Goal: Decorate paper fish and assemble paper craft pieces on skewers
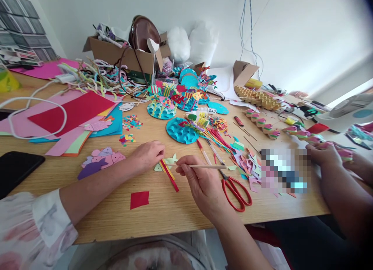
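My left hand (150,154) is closed, its fingertips pinching the upper ends of narrow red and yellow paper strips (170,176). A thin wooden stick (208,167) lies in the grip of my right hand (201,180), between thumb and fingers. Its thin end points left towards the strips; whether it touches them I cannot tell. Under and behind the strips is a pale green paper fish (171,160), partly covered. Nearer the table edge lies a small red paper piece (140,200). Red-handled scissors (237,192) rest just right of my right hand.
Pink and purple paper fish (101,161), a phone (19,170) and coloured sheets (75,112) lie to the left. Blue wavy bases (182,130) stand behind my hands. Paper scraps (247,165) spread rightward. Another person's hands (326,155) hold a patterned folded-paper piece at right.
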A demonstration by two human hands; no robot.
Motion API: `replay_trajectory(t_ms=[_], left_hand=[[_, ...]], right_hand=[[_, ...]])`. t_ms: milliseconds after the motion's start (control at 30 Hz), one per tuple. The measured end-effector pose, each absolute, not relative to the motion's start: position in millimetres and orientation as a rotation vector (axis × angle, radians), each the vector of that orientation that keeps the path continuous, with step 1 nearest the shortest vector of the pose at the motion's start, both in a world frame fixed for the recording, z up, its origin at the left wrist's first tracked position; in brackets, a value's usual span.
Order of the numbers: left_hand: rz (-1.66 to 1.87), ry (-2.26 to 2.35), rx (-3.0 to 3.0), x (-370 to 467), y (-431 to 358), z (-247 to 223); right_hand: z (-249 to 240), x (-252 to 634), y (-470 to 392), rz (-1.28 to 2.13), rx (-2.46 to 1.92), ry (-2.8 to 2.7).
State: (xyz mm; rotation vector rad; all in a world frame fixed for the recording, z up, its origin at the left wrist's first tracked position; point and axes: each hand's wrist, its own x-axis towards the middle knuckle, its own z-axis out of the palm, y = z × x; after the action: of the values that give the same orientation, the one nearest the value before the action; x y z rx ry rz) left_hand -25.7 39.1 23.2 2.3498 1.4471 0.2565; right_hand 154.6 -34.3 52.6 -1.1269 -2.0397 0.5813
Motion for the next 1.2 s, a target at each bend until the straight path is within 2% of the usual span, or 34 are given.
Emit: replay_trajectory(t_ms=[833, 1100, 1200], left_hand=[[0.302, 1.417, 2.377, -26.6, 41.2, 20.0], [0.303, 1.390, 2.403, -29.1, 42.8, 19.5], [0.312, 1.385, 2.414, -31.0, 43.7, 17.9]], right_hand=[[62.3, 177.2, -66.8, 0.624, -1.113, -2.057], [72.6, 221.4, -82.7, 0.194, -1.155, -1.915], [62.9, 254.7, -85.3, 0.170, -1.296, -1.831]])
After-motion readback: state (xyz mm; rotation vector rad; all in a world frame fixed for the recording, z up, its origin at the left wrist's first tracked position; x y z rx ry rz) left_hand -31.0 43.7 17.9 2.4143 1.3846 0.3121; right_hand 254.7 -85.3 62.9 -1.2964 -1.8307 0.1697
